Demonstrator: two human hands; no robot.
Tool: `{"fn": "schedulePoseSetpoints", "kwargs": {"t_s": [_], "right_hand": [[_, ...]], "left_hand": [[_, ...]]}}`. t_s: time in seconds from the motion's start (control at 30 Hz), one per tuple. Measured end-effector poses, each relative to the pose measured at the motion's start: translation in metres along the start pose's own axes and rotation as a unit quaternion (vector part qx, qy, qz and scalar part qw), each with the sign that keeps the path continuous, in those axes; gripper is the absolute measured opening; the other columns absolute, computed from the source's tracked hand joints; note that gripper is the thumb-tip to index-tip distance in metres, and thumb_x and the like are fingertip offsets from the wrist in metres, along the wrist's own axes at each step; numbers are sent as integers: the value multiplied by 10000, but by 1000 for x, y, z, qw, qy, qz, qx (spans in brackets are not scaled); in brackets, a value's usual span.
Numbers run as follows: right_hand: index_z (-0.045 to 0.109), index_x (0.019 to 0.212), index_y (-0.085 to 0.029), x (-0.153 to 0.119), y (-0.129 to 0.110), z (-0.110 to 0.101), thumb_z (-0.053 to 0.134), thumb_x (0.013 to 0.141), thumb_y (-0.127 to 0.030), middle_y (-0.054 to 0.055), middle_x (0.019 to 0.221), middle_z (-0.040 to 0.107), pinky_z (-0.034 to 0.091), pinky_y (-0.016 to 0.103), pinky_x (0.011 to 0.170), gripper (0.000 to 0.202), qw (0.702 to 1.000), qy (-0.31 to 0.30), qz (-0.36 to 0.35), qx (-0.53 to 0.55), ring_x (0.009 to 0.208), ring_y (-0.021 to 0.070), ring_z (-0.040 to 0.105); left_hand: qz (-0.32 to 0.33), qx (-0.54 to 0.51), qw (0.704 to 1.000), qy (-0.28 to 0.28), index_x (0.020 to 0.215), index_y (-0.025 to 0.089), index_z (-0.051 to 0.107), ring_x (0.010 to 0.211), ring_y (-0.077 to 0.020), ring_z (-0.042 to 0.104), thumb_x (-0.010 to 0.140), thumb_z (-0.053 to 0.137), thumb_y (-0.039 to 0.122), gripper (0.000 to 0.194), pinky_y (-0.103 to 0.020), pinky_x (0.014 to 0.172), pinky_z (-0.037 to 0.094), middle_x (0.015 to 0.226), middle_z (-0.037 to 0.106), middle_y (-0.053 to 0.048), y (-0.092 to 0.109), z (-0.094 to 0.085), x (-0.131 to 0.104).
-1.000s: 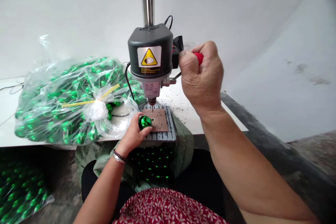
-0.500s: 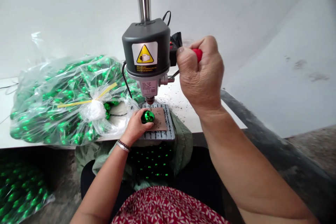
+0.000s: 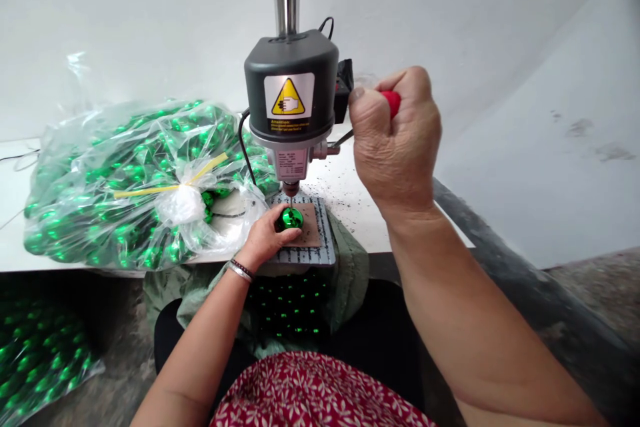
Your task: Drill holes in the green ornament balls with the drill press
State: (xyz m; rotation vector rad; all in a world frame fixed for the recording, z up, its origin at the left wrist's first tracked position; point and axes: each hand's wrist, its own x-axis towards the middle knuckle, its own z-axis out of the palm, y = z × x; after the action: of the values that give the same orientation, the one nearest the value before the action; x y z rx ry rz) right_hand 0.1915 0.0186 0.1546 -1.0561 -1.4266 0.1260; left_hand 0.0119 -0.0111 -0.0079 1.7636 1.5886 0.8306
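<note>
A shiny green ball (image 3: pixel 292 219) rests on a small brown board (image 3: pixel 313 230) on the base of a bench drill press (image 3: pixel 293 90). My left hand (image 3: pixel 269 233) grips the ball from the left, thumb in front and fingers behind. Right above the ball is the thin drill bit (image 3: pixel 291 202); whether it has entered the ball I cannot tell. My right hand (image 3: pixel 397 140) is closed round the red-ended feed lever (image 3: pixel 393 103) on the machine's right side.
A clear plastic bag (image 3: pixel 135 187) of green balls, tied with a yellow strip, lies left on the white table (image 3: pixel 370 220). Dark shavings dot the drill base (image 3: pixel 323 257). Below the table edge are an open sack (image 3: pixel 353 273) of green balls and another bag (image 3: pixel 45 353).
The view has shifted slightly, so the scene sits a little to the right. Both hands keep their holds on ball and lever; the ball sits a little more squarely under the bit.
</note>
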Motion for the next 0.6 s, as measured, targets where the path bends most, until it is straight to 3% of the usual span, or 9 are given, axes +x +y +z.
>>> {"fn": "schedulePoseSetpoints", "kwargs": {"t_s": [0.3, 0.6], "right_hand": [[422, 784, -193, 0, -6, -1, 614, 913, -233, -88, 655, 381, 377, 199, 645, 234, 999, 15, 24, -28, 612, 34, 379], [417, 816, -201, -8, 8, -3, 542, 955, -353, -68, 698, 455, 406, 207, 664, 241, 999, 22, -28, -33, 639, 40, 430]], "left_hand": [[-33, -9, 999, -32, 1303, 172, 667, 1099, -247, 692, 791, 759, 327, 543, -334, 1002, 516, 1198, 757, -57, 11, -6, 6], [-44, -6, 999, -30, 1254, 206, 688, 1011, -235, 699, 787, 767, 359, 498, -321, 925, 544, 1090, 770, -29, 6, 0, 7]]}}
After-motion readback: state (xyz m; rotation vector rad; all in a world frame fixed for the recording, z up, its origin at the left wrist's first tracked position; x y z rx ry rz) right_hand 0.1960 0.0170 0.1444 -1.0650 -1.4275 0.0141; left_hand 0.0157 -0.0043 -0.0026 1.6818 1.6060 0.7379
